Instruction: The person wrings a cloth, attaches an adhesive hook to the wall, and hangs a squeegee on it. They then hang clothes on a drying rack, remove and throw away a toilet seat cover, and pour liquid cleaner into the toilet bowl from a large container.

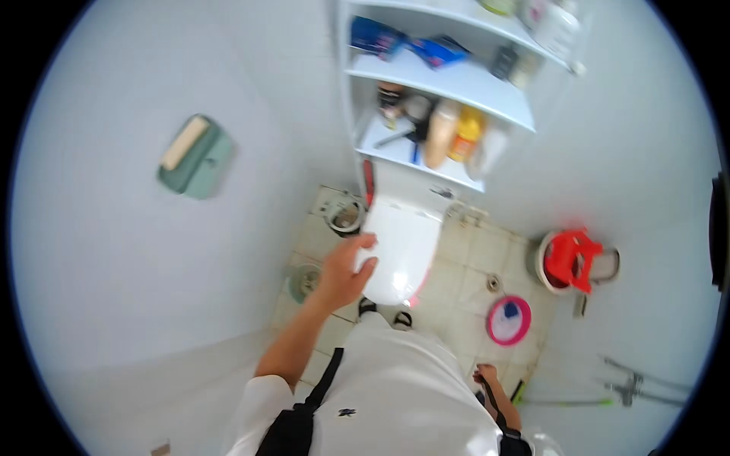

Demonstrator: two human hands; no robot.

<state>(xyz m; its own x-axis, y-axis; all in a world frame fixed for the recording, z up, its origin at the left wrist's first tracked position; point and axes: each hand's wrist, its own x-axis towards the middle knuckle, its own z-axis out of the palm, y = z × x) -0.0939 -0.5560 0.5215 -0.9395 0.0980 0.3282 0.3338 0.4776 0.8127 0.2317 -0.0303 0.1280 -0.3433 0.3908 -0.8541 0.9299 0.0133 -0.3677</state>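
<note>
My left hand (346, 272) reaches out over the left edge of a white toilet lid (403, 247), thumb and fingers apart and nothing between them. The lid is down; whether my fingertips touch it I cannot tell. Low on the right, beside my body, is my right hand (487, 373) with curled fingers. Something dark lies close to it, and what the fingers hold, if anything, is hidden. A pink basin (509, 321) with a blue and white thing in it is the nearest object to that hand.
White shelves (437, 161) with bottles and packets rise behind the toilet. Bins (306, 283) stand on the tiled floor at left. A red stool (572, 258) rests on a pale bucket at right. A green holder (199, 161) hangs on the left wall, a tap (630, 389) on the right.
</note>
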